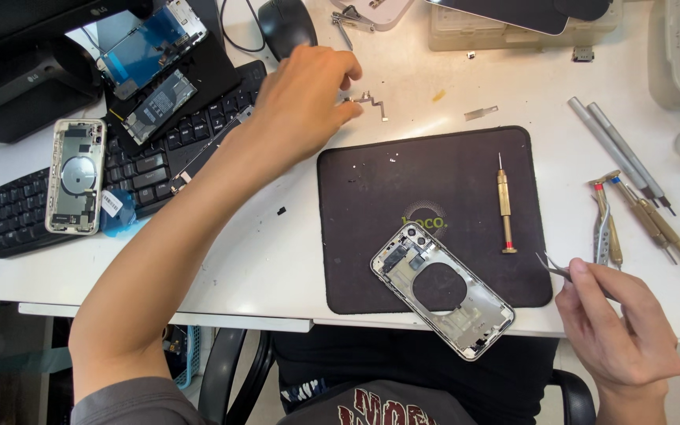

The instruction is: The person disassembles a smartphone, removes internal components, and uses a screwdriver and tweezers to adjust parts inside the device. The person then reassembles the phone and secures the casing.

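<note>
My left hand (304,98) reaches far across the white desk, its fingertips pinching a small bent metal flex part (371,101) that rests just beyond the black mat (434,181). My right hand (619,327) sits at the desk's near right edge, gripping thin tweezers (554,268) whose tips point left toward the mat. An empty silver phone housing (442,290) lies open-side up, tilted, at the mat's near edge. A gold screwdriver (504,208) lies upright on the mat's right side.
A second phone housing (76,175) rests on a black keyboard (143,169) at the left, with a screen panel (151,43) and a board beside it. Several screwdrivers and tweezers (631,197) lie at the right. A mouse (286,25) and a plastic box (674,55) sit at the back.
</note>
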